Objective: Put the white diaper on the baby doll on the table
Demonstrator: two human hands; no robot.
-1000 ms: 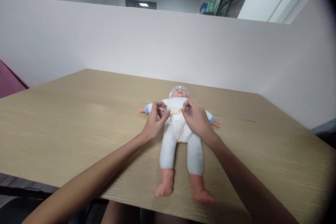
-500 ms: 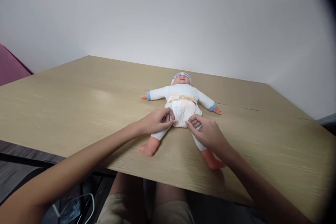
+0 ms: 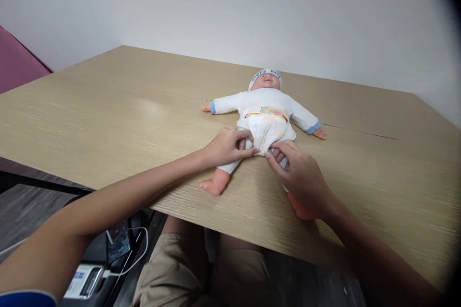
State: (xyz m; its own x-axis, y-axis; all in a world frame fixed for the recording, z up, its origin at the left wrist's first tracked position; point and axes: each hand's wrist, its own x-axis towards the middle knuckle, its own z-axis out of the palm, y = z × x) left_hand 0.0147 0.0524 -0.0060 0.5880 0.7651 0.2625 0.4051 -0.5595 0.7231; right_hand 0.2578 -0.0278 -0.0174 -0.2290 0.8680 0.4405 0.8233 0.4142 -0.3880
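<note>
A baby doll [image 3: 264,98] lies on its back on the table, arms and legs spread, in a white outfit with blue cuffs and a lettered cap [image 3: 265,74]. Around its hips is a white diaper [image 3: 268,127] with an orange-patterned waistband. My left hand [image 3: 236,146] pinches the diaper's edge between the doll's legs, on the left. On the right side, the fingers of my right hand [image 3: 290,158] close on the opposite edge. My right hand partly covers one of the doll's legs.
The wooden table [image 3: 108,129] has a seam across it and meets a white partition [image 3: 216,14] at the back. Something pink [image 3: 19,60] stands at the far left. Below the front edge, a white cable [image 3: 144,249] runs from a device [image 3: 84,280] beside my legs.
The view has tilted down and moved closer. Both hands keep hold of the diaper's edges and are nearer together; the crotch part looks narrower and more gathered.
</note>
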